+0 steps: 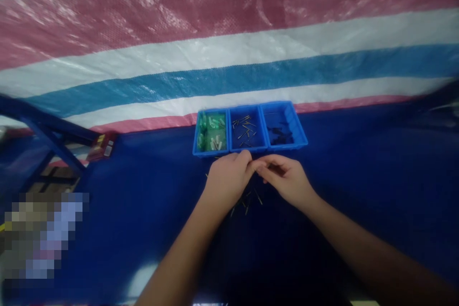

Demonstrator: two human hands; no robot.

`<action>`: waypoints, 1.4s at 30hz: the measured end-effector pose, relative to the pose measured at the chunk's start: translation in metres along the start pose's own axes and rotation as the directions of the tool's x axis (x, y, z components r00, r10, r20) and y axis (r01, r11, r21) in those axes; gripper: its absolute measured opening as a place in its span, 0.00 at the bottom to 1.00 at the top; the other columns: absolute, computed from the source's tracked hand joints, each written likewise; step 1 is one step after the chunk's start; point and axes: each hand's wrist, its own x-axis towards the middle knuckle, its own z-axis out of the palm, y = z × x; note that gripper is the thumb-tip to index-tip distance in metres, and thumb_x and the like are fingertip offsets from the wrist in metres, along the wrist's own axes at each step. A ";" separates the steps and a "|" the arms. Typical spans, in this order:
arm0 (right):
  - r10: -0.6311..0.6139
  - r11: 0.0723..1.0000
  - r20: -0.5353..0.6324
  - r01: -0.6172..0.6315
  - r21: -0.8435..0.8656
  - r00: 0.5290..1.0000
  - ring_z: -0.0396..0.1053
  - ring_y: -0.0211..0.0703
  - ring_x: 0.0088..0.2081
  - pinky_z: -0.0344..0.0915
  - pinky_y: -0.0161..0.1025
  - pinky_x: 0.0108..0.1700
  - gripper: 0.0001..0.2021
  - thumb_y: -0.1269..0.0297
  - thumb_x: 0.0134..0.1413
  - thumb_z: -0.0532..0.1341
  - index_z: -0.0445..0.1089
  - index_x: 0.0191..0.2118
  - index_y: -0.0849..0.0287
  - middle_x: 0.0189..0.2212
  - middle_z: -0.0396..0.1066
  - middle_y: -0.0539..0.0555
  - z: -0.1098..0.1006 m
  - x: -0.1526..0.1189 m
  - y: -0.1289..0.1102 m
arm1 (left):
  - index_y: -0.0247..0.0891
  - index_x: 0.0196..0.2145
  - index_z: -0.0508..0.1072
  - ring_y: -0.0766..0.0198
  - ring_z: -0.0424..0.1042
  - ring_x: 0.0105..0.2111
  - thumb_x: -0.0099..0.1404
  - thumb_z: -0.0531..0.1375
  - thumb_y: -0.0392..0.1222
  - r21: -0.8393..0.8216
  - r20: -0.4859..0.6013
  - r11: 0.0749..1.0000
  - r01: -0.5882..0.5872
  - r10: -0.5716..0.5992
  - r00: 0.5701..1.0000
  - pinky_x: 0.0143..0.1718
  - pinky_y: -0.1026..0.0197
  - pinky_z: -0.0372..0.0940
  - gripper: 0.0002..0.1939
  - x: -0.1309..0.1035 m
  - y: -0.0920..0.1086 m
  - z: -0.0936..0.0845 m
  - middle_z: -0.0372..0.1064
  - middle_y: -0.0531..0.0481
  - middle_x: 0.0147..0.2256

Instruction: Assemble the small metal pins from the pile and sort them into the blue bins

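Left hand (229, 175) and right hand (289, 178) meet, fingers (269, 175) together, hold unclear, near thin pins (258, 197) likely light, stiff, best pinched mid-length.

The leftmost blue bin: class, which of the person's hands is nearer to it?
Left. The left hand is just in front of the leftmost blue bin, slightly to its right; the right hand is farther right, in front of the rightmost bin.

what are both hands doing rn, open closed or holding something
Left hand: curled closed, fingertips at the right's; anything held is hidden.
Right hand: pinched closed; anything held can't be made out.
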 end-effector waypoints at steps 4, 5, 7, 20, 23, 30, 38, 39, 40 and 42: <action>-0.036 0.999 0.031 0.037 -0.013 0.999 0.72 0.38 0.30 0.70 0.37 0.32 0.09 0.58 0.55 0.68 0.77 0.39 0.56 0.33 0.77 0.52 0.000 -0.002 0.004 | 0.37 0.22 0.64 0.65 0.65 0.23 0.73 0.53 0.50 -0.059 -0.082 0.997 0.054 -0.059 0.995 0.26 0.62 0.54 0.23 -0.003 0.002 0.011 0.65 0.52 0.21; -0.034 0.999 0.029 0.034 -0.011 0.999 0.72 0.39 0.30 0.70 0.37 0.33 0.09 0.58 0.55 0.68 0.77 0.39 0.56 0.32 0.77 0.51 0.000 -0.002 0.005 | 0.37 0.22 0.64 0.66 0.65 0.23 0.73 0.54 0.50 -0.108 -0.092 0.991 0.083 -0.093 0.991 0.26 0.62 0.55 0.23 -0.006 0.002 0.013 0.65 0.53 0.21; -0.022 1.000 0.018 0.022 -0.011 1.000 0.72 0.38 0.30 0.70 0.37 0.33 0.09 0.58 0.56 0.67 0.77 0.38 0.57 0.32 0.77 0.52 0.000 -0.002 0.004 | 0.37 0.26 0.68 0.66 0.68 0.26 0.73 0.54 0.48 -0.223 -0.077 0.969 0.108 -0.128 0.989 0.29 0.63 0.58 0.19 -0.011 0.004 0.013 0.68 0.53 0.24; -0.221 0.921 0.108 0.244 -0.305 0.969 0.73 0.43 0.34 0.70 0.41 0.36 0.05 0.64 0.61 0.61 0.74 0.37 0.55 0.33 0.76 0.54 -0.002 -0.005 -0.009 | 0.37 0.24 0.67 0.69 0.65 0.23 0.72 0.55 0.42 -0.307 -0.110 0.947 -0.096 0.065 0.992 0.27 0.63 0.59 0.17 -0.019 -0.005 0.012 0.65 0.53 0.22; -0.186 0.951 0.052 0.193 -0.241 0.981 0.73 0.44 0.36 0.70 0.42 0.37 0.05 0.62 0.60 0.63 0.75 0.38 0.55 0.36 0.75 0.55 -0.003 -0.004 -0.008 | 0.38 0.33 0.72 0.67 0.72 0.28 0.71 0.57 0.40 -0.362 -0.119 0.925 -0.120 0.082 0.990 0.33 0.63 0.64 0.09 -0.019 -0.004 0.011 0.73 0.51 0.29; 0.009 0.991 0.006 -0.009 0.132 1.000 0.65 0.34 0.24 0.65 0.35 0.28 0.08 0.59 0.54 0.68 0.72 0.34 0.56 0.27 0.70 0.48 -0.003 0.000 -0.006 | 0.38 0.44 0.72 0.67 0.71 0.25 0.68 0.60 0.40 -0.349 -0.131 0.926 -0.142 0.102 0.986 0.30 0.63 0.65 0.08 -0.020 -0.005 0.015 0.72 0.54 0.26; 0.031 0.998 0.007 -0.031 0.056 0.999 0.65 0.34 0.25 0.64 0.33 0.28 0.10 0.57 0.55 0.68 0.73 0.33 0.58 0.26 0.71 0.49 -0.003 -0.001 -0.009 | 0.38 0.41 0.73 0.64 0.75 0.33 0.70 0.57 0.38 -0.345 -0.127 0.932 -0.109 0.069 0.990 0.37 0.62 0.67 0.05 -0.021 -0.010 0.013 0.77 0.50 0.34; 0.038 0.999 0.017 -0.038 0.028 0.999 0.65 0.34 0.25 0.64 0.33 0.28 0.11 0.56 0.56 0.67 0.73 0.31 0.58 0.25 0.71 0.49 -0.003 -0.002 -0.009 | 0.37 0.40 0.73 0.64 0.74 0.32 0.70 0.57 0.39 -0.337 -0.125 0.936 -0.101 0.062 0.990 0.36 0.61 0.67 0.05 -0.021 -0.010 0.012 0.76 0.50 0.33; 0.053 0.999 0.027 -0.053 0.001 0.998 0.65 0.34 0.24 0.63 0.33 0.27 0.12 0.55 0.57 0.66 0.72 0.30 0.58 0.24 0.71 0.49 -0.003 -0.002 -0.009 | 0.37 0.38 0.73 0.64 0.74 0.31 0.71 0.56 0.39 -0.326 -0.121 0.941 -0.089 0.052 0.991 0.35 0.61 0.66 0.06 -0.021 -0.010 0.012 0.75 0.50 0.32; 0.103 0.994 0.022 -0.103 -0.040 0.994 0.64 0.32 0.22 0.61 0.31 0.25 0.17 0.52 0.59 0.64 0.71 0.27 0.59 0.21 0.69 0.48 -0.003 -0.002 -0.009 | 0.37 0.35 0.73 0.64 0.73 0.30 0.71 0.55 0.39 -0.303 -0.129 0.951 -0.057 0.019 0.991 0.34 0.61 0.65 0.09 -0.021 -0.010 0.011 0.74 0.50 0.30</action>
